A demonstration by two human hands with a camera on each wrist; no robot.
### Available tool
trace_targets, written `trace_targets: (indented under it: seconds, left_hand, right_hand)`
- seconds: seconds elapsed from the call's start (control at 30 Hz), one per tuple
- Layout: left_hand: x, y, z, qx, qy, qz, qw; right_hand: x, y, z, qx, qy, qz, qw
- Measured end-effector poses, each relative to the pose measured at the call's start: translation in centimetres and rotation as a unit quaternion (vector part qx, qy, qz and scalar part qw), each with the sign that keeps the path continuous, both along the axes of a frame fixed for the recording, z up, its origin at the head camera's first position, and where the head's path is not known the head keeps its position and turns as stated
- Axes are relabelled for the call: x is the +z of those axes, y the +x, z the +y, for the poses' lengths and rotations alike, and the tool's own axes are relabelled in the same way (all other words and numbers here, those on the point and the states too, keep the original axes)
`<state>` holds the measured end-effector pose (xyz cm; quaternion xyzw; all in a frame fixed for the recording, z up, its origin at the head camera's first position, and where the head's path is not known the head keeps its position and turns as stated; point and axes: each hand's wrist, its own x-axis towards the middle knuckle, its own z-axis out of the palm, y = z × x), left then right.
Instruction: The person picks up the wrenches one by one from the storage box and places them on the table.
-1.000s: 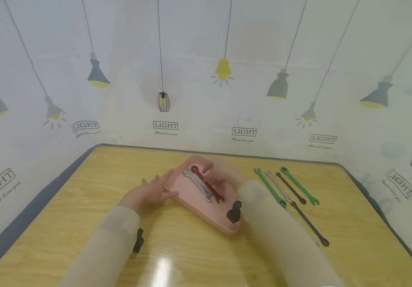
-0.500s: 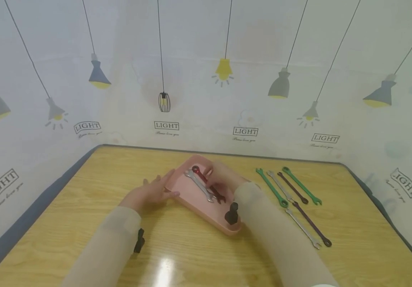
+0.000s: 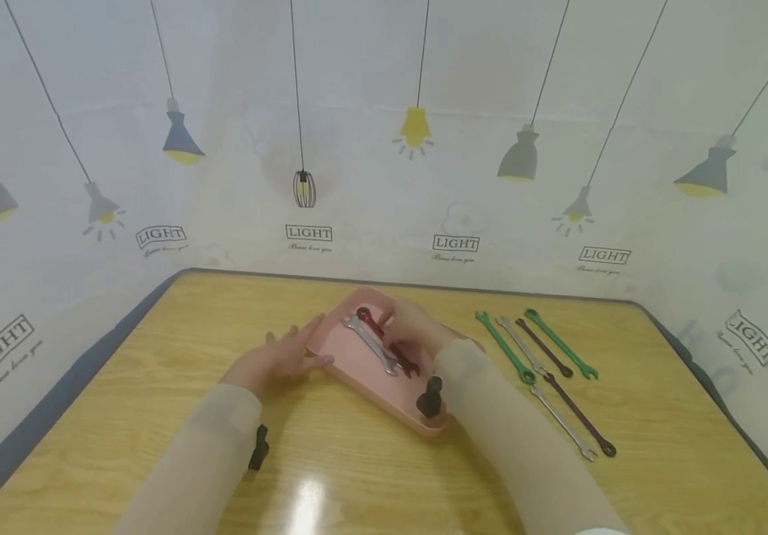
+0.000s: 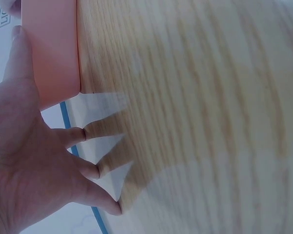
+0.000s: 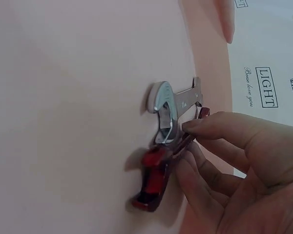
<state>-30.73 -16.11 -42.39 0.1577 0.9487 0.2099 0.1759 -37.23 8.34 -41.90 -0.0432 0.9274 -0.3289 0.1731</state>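
Red wrench, pink tray, wall print — "LIGHT"

Your right hand and sleeve hide part of the tray; the tabletop loses its near edge below; the silver wrench bears marks too small to read.

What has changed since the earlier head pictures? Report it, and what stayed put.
The right sleeve has shifted slightly left, uncovering the near silver wrench on the table. The right grip pinches the red wrench; whether it already did is unclear. The left grip stays at the pink tray, and the other wrenches lie as before.
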Motion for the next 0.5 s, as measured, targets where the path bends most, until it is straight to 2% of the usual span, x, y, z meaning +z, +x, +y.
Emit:
trace_targets:
  seconds: [0.1,0.17,0.27,0.4,0.5]
  left_hand:
    - [0.01,0.0,0.02,-0.007,0.0,0.005,1.0]
    - [0.04,0.03,0.01,-0.006,0.0,0.008,0.9999]
    - [0.02,0.04,-0.01,-0.006,0.001,0.015,0.9999]
    - [-0.14,-0.08,-0.06,-0.006,-0.002,0.014,0.9999]
    - [-0.14,-0.01,-0.1,-0.003,0.002,0.01,0.9999]
  right_hand:
    - [0.0,0.32,0.22,0.001,-0.029,-0.003,1.0]
    - [0.01,0.63,0.44,-0.012,-0.074,-0.02,0.997]
    - [-0.06,0.63,0.58,-0.03,-0.098,-0.03,0.994]
    - [-0.17,0.17,0.63,-0.045,-0.068,-0.021,0.996]
    - [-0.07,0.16,0.81,-0.044,-0.071,-0.026,0.996]
